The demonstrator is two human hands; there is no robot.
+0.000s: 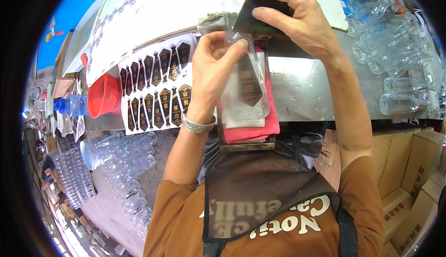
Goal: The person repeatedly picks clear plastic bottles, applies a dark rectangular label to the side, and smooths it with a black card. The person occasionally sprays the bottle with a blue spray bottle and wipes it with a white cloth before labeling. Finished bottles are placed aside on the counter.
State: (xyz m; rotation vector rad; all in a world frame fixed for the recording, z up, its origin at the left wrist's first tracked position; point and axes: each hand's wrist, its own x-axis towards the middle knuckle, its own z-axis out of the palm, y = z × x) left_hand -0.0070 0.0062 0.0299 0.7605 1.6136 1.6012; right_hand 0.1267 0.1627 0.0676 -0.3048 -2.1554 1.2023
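1. Your left hand (211, 69) was closed around the upper part of a clear glass bottle (255, 111), its thumb lying on the glass and its fingers bent in from the left side.
2. That bottle lay on its side beneath and to the right of your left hand, its base pointing toward your body, with a dark tie-shaped label (251, 86) showing below your thumb.
3. Your right hand (309, 27) gripped a flat black object (250, 24), thumb on its near face and fingers along its far edge, just above and to the right of your left hand.
4. Below your left hand, the bottle rested on a white sheet (229, 115), with a pink cloth (253, 134) under that and a wooden edge (246, 146) nearest your body.
5. Just beyond your left hand's fingers sat a greyish cloth (211, 23), beside the bottle's neck.
6. To the left of your left hand lay a sheet of dark tie-shaped labels (155, 87), and farther left stood a red bowl (103, 95) and a blue-capped bottle (76, 104).
7. A bare stretch of metal worktop (304, 87) lay below your right hand.
8. Well to the right of your right hand, many clear glass bottles (388, 48) were grouped together; nearer your body on that side stood cardboard boxes (402, 159).
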